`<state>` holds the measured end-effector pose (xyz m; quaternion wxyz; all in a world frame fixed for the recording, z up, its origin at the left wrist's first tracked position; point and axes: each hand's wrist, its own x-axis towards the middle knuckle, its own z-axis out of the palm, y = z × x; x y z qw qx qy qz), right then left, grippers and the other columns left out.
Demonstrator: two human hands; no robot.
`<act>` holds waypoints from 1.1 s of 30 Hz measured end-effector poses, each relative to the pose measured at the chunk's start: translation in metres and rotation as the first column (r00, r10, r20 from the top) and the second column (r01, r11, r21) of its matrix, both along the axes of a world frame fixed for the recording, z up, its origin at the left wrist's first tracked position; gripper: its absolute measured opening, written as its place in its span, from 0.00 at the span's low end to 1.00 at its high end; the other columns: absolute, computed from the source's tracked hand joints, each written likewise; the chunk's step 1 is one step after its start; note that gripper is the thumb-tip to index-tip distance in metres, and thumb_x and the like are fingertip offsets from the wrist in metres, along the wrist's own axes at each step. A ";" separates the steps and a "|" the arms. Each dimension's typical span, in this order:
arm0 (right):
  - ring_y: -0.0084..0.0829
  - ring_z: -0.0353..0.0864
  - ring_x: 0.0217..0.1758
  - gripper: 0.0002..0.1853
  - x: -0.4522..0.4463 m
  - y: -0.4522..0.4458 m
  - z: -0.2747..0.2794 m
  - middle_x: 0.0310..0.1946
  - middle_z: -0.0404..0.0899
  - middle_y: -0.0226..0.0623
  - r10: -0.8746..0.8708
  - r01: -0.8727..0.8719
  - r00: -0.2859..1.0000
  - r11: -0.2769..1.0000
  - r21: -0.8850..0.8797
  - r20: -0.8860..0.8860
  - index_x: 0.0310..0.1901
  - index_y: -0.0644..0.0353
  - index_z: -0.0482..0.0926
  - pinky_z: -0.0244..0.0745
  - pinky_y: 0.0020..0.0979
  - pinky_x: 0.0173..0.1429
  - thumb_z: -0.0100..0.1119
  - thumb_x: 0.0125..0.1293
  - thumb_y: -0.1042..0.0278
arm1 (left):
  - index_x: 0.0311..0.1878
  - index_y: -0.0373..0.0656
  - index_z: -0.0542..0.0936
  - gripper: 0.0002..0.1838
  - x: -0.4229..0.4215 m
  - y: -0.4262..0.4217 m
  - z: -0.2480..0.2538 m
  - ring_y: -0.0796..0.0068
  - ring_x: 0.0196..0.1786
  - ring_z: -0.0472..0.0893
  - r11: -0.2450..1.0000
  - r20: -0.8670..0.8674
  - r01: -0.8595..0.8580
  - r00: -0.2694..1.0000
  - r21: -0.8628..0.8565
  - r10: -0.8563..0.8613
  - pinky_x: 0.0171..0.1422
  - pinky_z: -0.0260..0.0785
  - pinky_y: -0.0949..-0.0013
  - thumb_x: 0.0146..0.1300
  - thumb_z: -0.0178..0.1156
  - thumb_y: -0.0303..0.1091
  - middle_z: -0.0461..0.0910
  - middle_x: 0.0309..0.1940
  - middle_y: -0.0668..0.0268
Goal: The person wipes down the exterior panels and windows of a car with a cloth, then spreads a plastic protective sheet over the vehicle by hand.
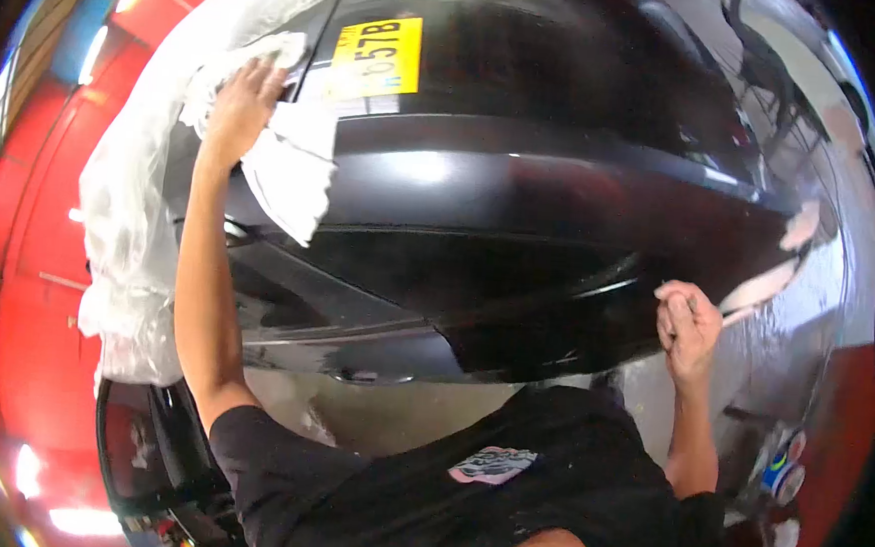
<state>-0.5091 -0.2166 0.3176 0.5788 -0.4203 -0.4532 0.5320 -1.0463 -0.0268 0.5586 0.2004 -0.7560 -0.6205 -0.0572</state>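
A glossy black car body panel (562,211) spreads across the middle of the head view, curving away to the right. My left hand (242,106) presses a white cloth (292,169) against its left part, fingers over the bunched upper end while a loose flap hangs below. Just right of that cloth is a yellow tag (386,55) with dark lettering that includes "57B". My right hand (688,324) is raised near the panel's lower right edge, its fingers curled closed. Whether anything small sits inside those fingers is hidden.
Translucent plastic sheeting (132,195) drapes along the car's left side, before a red wall (29,228). A black-framed item (151,447) stands at lower left. Containers with coloured labels (784,473) are at lower right. Pale flooring (359,409) shows below the panel.
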 end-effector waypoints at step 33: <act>0.14 0.63 0.18 0.12 0.055 0.036 -0.012 0.16 0.69 0.24 0.313 -0.323 0.946 0.922 0.211 0.082 0.40 0.67 0.84 0.55 0.22 0.23 0.58 0.76 0.65 | 0.54 0.44 0.83 0.19 0.363 0.105 -0.118 0.51 0.67 0.75 0.614 -0.220 0.784 0.585 -0.093 -0.781 0.73 0.66 0.48 0.66 0.60 0.44 0.78 0.63 0.55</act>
